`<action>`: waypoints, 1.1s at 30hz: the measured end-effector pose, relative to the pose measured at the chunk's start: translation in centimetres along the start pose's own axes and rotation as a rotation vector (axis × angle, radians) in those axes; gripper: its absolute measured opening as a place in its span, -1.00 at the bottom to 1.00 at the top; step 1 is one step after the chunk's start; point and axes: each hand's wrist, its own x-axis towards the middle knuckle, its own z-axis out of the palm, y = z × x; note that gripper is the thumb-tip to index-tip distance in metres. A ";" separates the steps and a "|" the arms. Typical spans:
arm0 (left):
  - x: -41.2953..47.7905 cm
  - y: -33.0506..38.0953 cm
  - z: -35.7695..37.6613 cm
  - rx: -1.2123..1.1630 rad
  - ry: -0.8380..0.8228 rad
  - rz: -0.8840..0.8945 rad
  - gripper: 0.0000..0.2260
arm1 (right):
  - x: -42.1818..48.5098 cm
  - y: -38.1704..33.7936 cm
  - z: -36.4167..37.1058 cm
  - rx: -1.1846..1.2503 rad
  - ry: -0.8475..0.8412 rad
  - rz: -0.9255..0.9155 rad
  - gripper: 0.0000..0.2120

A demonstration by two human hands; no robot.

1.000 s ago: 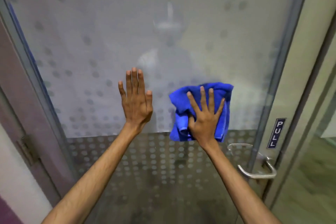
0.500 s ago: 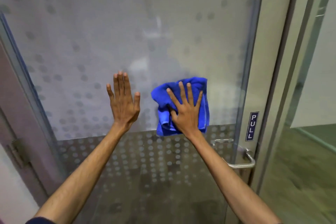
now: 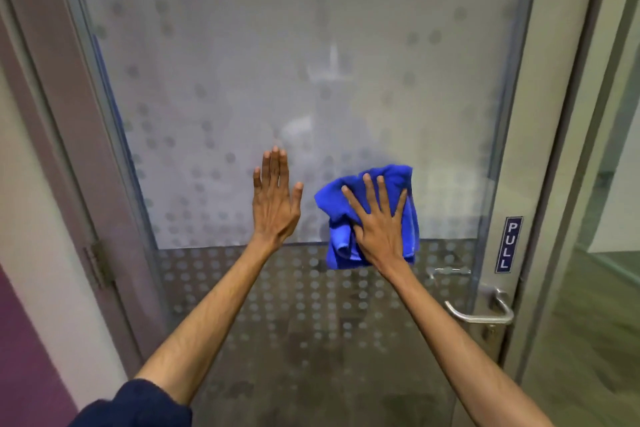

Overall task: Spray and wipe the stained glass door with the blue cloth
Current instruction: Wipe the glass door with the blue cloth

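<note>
The blue cloth lay bunched against the frosted glass door at the lower edge of the frosting, pinned under the right hand, which was spread flat with fingers splayed rather than gripping. It looked soft, light and floppy, so broad palm pressure over its middle seemed the best hold, lest loose folds slip down. The left hand rested open and flat on the glass just beside it, holding nothing.

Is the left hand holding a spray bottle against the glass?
No. The left hand lies flat and empty on the glass door, while the right hand presses the blue cloth.
</note>
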 end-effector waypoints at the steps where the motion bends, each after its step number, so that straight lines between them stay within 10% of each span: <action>1: -0.1 -0.4 0.0 -0.014 0.003 0.008 -0.41 | -1.4 1.5 0.3 -0.001 0.005 -0.001 -0.26; 6: -2.1 -3.8 -0.6 -0.006 -0.016 0.016 -0.42 | -0.9 5.9 -1.0 -0.057 0.078 0.443 -0.15; 10: -3.4 -5.7 -0.9 0.021 -0.054 -0.014 -0.44 | 3.3 1.4 -0.6 -0.020 0.151 0.568 -0.45; 19: -5.1 -11.3 -1.5 0.043 -0.041 -0.077 -0.47 | -3.8 -8.3 6.5 0.027 0.038 -0.167 -0.22; 28: -2.7 -14.9 -2.7 0.005 0.078 -0.102 -0.46 | 4.7 -9.9 4.0 0.024 0.230 0.330 -0.37; 33: -2.8 -18.6 -2.9 0.005 0.105 -0.080 -0.47 | 4.8 -17.1 6.1 0.070 0.192 0.090 -0.32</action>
